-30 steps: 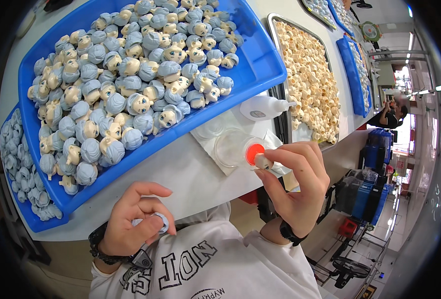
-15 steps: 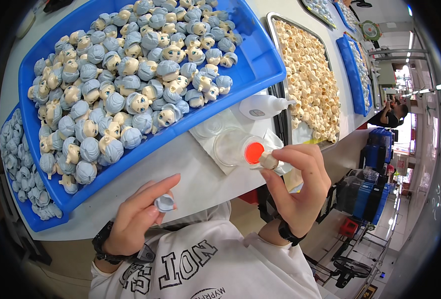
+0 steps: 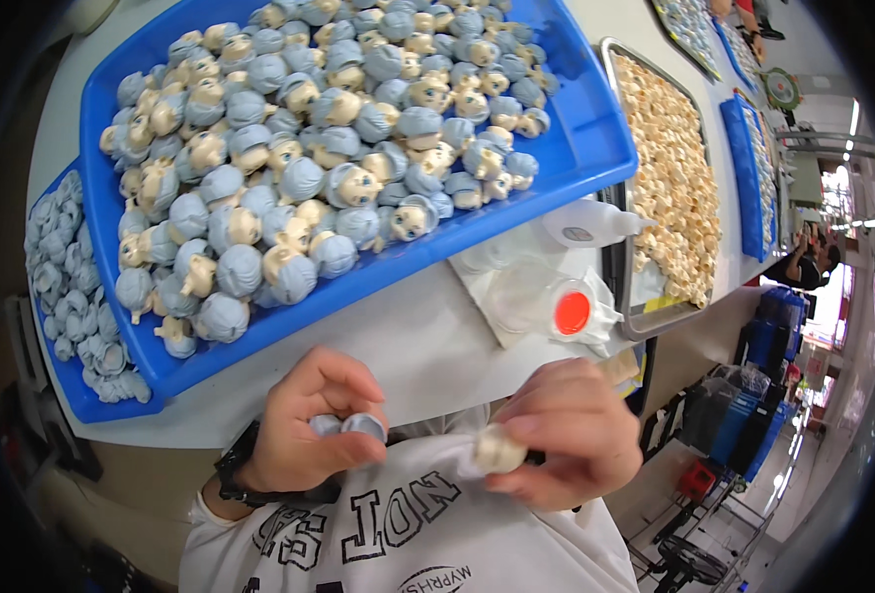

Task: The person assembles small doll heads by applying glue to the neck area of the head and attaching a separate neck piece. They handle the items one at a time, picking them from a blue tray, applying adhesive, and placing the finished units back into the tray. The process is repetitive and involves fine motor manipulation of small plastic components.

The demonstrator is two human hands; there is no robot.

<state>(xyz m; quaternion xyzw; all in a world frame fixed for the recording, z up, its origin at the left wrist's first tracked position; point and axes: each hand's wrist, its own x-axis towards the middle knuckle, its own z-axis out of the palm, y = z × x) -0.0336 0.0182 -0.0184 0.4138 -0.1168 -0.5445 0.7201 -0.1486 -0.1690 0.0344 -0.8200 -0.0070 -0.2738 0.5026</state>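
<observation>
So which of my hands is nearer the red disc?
Right. Your right hand is nearly straight below the red disc in the view, not touching it; your left hand is farther off, below and to the left.

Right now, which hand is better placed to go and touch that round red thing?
Probably the right hand: it is nearer the round red thing, though it holds a pale piece. The left hand is farther off and holds at least one blue-grey piece.
</observation>
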